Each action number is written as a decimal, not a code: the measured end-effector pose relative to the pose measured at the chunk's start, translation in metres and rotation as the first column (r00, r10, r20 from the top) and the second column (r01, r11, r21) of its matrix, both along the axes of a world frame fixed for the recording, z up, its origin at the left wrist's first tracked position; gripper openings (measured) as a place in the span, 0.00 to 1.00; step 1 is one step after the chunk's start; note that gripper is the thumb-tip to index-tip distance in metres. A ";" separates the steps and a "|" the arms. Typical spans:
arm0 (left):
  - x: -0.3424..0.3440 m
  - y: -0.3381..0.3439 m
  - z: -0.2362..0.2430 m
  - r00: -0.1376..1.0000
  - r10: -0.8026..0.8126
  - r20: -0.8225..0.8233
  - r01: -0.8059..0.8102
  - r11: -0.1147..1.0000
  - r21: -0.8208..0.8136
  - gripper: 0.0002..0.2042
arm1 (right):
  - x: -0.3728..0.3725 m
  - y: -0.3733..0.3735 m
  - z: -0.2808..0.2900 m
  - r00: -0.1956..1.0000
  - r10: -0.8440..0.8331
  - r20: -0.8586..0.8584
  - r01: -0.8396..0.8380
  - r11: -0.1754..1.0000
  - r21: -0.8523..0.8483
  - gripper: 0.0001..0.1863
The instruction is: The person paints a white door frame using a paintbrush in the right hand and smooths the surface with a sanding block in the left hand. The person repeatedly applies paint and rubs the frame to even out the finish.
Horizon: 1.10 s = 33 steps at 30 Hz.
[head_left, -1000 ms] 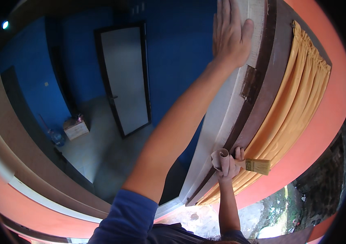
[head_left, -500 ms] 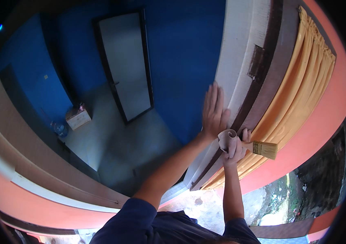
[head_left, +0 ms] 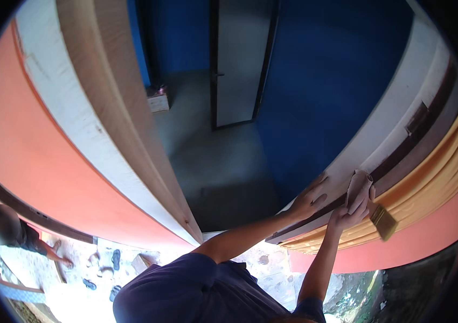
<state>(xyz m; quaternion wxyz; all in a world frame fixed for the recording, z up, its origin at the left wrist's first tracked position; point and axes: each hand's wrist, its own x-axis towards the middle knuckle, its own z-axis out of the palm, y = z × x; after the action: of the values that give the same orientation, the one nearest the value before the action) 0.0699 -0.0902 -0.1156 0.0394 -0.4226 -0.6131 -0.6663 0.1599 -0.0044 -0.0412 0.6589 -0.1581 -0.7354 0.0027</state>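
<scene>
My left hand point(head_left: 309, 203) rests with its fingers stretched out on the white face of the door frame point(head_left: 355, 156). Just to its right, my right hand point(head_left: 349, 215) is closed around a paintbrush point(head_left: 384, 222) and a curled greyish-tan sheet point(head_left: 359, 185) that looks like sandpaper. The brush's flat, pale bristles point down and right, away from the frame. Part of its handle is hidden by my fingers. Along the frame runs a dark brown strip point(head_left: 396, 167) with a recess in it.
A yellow-orange curtain point(head_left: 401, 195) hangs right of the frame. On the left stands the opposite wooden jamb point(head_left: 116, 75). Inside is a blue-walled room with a grey door point(head_left: 240, 64) and a box point(head_left: 158, 101). A person point(head_left: 27, 239) and several sandals point(head_left: 116, 259) are at lower left.
My view has turned left, bringing the other person and the sandals into sight. Lower on the frame now, my left hand still touches it. The brush in my right hand tips further downward.
</scene>
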 end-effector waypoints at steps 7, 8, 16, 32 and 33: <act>0.025 -0.073 0.066 0.911 -0.161 0.379 0.036 0.948 0.317 0.21 | -0.031 -0.059 0.025 0.862 0.353 0.364 -0.333 0.935 -0.117 0.23; 0.025 -0.077 0.075 0.836 -0.268 0.479 0.087 0.926 0.366 0.21 | -0.032 -0.065 0.021 0.803 0.412 0.430 -0.310 0.906 -0.289 0.24; -0.013 -0.097 0.073 0.589 -0.427 0.686 0.118 0.885 0.450 0.26 | -0.026 -0.079 0.057 0.359 0.746 0.561 -0.493 0.662 -0.564 0.30; -0.001 -0.138 0.049 0.467 -0.260 0.845 -0.055 0.945 0.322 0.18 | -0.027 -0.065 0.279 0.132 0.353 0.926 -0.258 0.914 -0.312 0.37; 0.002 -0.137 0.040 0.455 -0.254 0.853 -0.043 0.951 0.307 0.19 | -0.031 -0.064 0.288 0.138 0.355 0.925 -0.276 0.910 -0.308 0.35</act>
<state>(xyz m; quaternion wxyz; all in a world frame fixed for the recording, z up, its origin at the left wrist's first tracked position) 0.0718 -0.2270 -0.0755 -0.2657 -0.0430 -0.4137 -0.8697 0.1292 -0.0679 0.2470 0.0335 0.0124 -0.9973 0.0647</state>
